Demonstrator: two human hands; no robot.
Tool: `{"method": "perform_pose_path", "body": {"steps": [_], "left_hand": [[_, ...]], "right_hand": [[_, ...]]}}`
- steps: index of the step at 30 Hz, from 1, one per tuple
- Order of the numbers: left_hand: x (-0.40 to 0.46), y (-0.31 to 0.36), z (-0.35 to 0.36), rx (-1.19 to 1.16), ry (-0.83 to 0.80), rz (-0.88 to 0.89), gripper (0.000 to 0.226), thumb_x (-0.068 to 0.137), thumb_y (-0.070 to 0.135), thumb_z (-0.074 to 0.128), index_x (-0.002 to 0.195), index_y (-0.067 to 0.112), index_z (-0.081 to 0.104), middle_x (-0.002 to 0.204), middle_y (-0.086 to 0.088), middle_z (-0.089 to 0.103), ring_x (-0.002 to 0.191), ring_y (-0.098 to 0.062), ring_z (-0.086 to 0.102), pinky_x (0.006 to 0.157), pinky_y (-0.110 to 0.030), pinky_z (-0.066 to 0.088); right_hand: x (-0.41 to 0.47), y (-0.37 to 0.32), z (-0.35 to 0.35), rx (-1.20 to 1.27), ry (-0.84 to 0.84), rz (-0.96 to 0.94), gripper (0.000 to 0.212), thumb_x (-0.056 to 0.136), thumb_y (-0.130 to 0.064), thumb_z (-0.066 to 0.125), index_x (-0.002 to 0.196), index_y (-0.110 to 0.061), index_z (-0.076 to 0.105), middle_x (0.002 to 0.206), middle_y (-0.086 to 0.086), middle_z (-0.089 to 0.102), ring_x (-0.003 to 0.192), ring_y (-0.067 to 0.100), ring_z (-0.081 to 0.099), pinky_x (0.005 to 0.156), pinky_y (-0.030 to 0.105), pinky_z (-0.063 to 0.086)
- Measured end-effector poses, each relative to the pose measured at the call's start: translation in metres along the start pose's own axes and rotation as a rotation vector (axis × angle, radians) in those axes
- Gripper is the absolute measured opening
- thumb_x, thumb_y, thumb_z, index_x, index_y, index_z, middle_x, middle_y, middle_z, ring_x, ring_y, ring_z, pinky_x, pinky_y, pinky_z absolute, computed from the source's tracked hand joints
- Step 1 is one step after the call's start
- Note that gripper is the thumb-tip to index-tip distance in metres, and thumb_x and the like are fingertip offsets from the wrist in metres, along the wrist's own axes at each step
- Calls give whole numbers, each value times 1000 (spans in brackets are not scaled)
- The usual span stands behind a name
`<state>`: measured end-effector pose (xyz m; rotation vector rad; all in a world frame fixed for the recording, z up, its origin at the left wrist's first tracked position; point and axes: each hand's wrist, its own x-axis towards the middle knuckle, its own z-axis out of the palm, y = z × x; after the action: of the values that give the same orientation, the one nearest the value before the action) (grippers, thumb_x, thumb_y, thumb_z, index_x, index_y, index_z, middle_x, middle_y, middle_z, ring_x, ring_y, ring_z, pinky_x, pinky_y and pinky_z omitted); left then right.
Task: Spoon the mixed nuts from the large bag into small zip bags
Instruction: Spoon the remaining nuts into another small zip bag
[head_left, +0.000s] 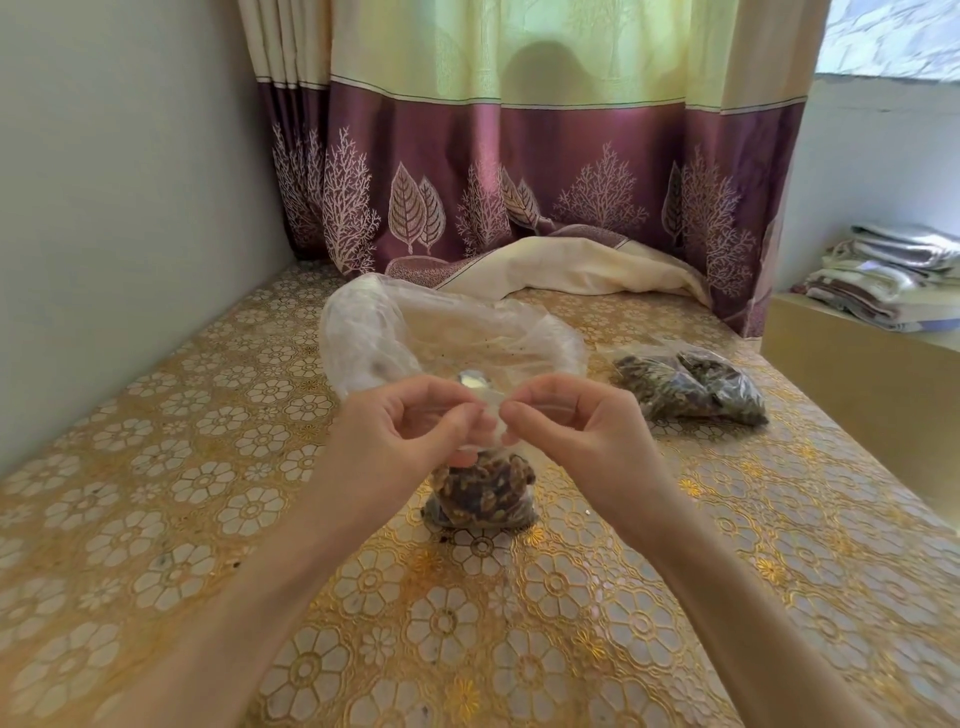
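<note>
A small zip bag (483, 493) full of mixed nuts stands upright on the table in front of me. My left hand (410, 431) and my right hand (566, 426) both pinch its clear top edge between thumb and fingertips, close together above the nuts. Behind them lies the large clear bag (441, 332), open and looking almost empty. A metal spoon (472, 378) shows just past my fingers, inside the large bag's mouth.
Two filled small bags of nuts (691, 387) lie on the table to the right. The table (208, 467) carries a gold flowered cover. A cream cloth (571, 270) and curtain hang at the back. Folded linens (893, 275) sit on a yellow box at the right.
</note>
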<state>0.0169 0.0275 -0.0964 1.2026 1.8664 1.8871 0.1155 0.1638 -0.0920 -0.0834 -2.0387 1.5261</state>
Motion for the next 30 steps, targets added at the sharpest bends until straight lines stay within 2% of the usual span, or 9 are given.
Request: {"method": "perform_pose_path", "body": {"steps": [11, 14, 17, 20, 22, 23, 26, 28, 30], "left_hand": [[-3, 3, 2, 133, -46, 118, 10, 78, 21, 64, 86, 19, 70, 76, 10, 73, 71, -5, 70, 59, -14, 53], [-5, 5, 2, 214, -61, 171, 14, 75, 30, 61, 86, 25, 68, 78, 16, 72, 66, 1, 68, 57, -9, 50], [-5, 7, 2, 232, -71, 183, 12, 74, 31, 62, 83, 26, 68, 77, 16, 72, 62, 2, 67, 54, -8, 49], [-3, 5, -3, 259, -78, 180, 13, 75, 36, 63, 81, 26, 70, 73, -4, 72, 63, -22, 69, 57, -33, 57], [-2, 4, -8, 272, -79, 154, 16, 75, 38, 64, 82, 27, 71, 74, -20, 69, 68, -44, 63, 59, -56, 53], [-1, 4, -10, 283, -71, 150, 16, 75, 38, 65, 83, 26, 72, 73, -19, 69, 67, -44, 63, 59, -57, 52], [1, 4, -16, 324, -48, 139, 11, 75, 31, 67, 82, 25, 74, 72, 2, 73, 61, -19, 67, 56, -39, 56], [3, 4, -18, 337, -41, 112, 11, 74, 31, 68, 80, 25, 74, 72, 6, 72, 59, -22, 65, 55, -42, 54], [5, 2, -23, 323, -16, 98, 14, 68, 39, 67, 74, 29, 75, 69, 5, 72, 58, -26, 62, 51, -32, 51]], "right_hand": [[-2, -2, 3, -43, -31, -28, 11, 86, -6, 64, 81, -15, 70, 76, -7, 74, 75, 7, 70, 72, 16, 53], [-2, -2, 1, -42, -33, -21, 8, 86, -5, 64, 83, -11, 69, 76, -3, 74, 74, 10, 71, 73, 26, 57], [-3, -2, -1, -26, -89, -5, 7, 87, -3, 63, 84, -7, 68, 68, -6, 70, 63, 3, 66, 58, 22, 54], [-2, -3, -3, 23, -158, 7, 11, 88, 0, 60, 82, -7, 66, 60, -12, 65, 50, -5, 56, 46, 6, 36], [-1, -2, -4, 34, -155, 15, 11, 87, -1, 62, 81, -8, 68, 62, -10, 66, 53, -5, 57, 49, 5, 39], [0, -1, -5, 42, -140, 24, 9, 85, -2, 64, 82, -7, 69, 62, -9, 66, 54, -5, 58, 51, 5, 40], [1, 2, -12, 43, -96, 68, 8, 82, -6, 68, 78, -12, 71, 58, -7, 65, 47, -4, 51, 49, 6, 37], [2, 5, -17, 31, -65, 100, 9, 81, -12, 70, 74, -16, 72, 58, -6, 64, 45, -1, 44, 48, 9, 34], [3, 7, -22, 39, -32, 121, 8, 80, -16, 71, 72, -17, 72, 58, -6, 64, 46, 1, 41, 49, 11, 34]]}}
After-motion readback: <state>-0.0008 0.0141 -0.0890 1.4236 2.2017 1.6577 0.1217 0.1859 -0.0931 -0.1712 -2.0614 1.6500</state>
